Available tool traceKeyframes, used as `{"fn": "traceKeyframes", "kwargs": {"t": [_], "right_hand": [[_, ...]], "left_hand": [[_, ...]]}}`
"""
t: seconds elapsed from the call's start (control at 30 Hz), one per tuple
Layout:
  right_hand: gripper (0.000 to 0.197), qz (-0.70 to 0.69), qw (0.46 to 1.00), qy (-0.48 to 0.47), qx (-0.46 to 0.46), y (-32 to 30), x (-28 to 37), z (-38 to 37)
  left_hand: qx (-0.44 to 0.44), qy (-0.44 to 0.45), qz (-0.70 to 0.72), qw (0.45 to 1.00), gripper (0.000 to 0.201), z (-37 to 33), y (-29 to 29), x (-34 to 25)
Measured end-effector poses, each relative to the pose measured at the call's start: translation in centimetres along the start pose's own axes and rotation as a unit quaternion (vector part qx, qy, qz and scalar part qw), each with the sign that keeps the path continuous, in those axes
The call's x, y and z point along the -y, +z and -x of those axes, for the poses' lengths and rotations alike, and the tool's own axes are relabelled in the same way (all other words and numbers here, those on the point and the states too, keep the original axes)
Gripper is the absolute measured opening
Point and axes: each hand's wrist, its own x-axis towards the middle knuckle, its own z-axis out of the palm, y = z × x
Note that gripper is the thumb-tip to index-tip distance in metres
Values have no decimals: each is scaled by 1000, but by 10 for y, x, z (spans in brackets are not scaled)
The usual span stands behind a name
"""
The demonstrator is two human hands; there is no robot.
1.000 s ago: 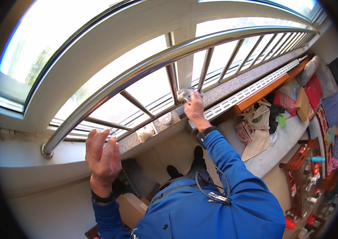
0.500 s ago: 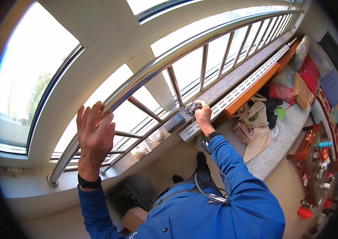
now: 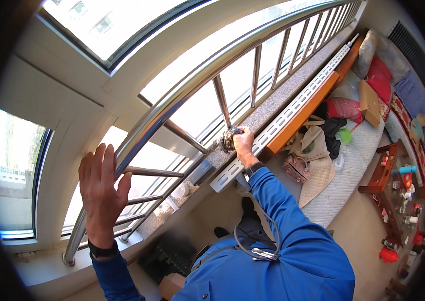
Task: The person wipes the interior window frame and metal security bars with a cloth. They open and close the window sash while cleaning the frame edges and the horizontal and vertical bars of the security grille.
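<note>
My left hand [image 3: 103, 193] rests against the curved metal top rail [image 3: 148, 131] of the window guard, its fingers stretched out and thumb apart. Lower down and to the right, my right hand [image 3: 244, 145] is closed on a bunched grey rag [image 3: 229, 139]. The rag presses around the foot of an upright metal bar [image 3: 221, 100], just above the speckled stone sill [image 3: 265, 111]. My fingertips are partly hidden behind the rag.
A white slotted panel [image 3: 285, 112] with an orange wooden edge runs along the sill. A blue-grey box [image 3: 201, 171] sits on the sill. To the right are a mattress [image 3: 358, 170], a pink handbag [image 3: 296, 168] and a cluttered wooden rack [image 3: 385, 193].
My left hand has loosened, its fingers straightening at the rail. My right hand keeps hold of the rag, now against the bar's foot. The whole view has shifted slightly.
</note>
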Motion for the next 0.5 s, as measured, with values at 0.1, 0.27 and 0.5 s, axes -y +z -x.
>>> {"fn": "traceKeyframes", "kwargs": {"t": [0.1, 0.27, 0.5], "right_hand": [[17, -192, 975, 102, -41, -4, -7, -4], [30, -122, 990, 35, -54, 4, -9, -40], [20, -192, 948, 59, -247, -9, 1, -106]], "left_hand": [[-6, -11, -14, 1000, 68, 2, 1, -1], [-15, -19, -25, 999, 74, 10, 5, 3], [-14, -10, -28, 999, 76, 18, 6, 8]]}}
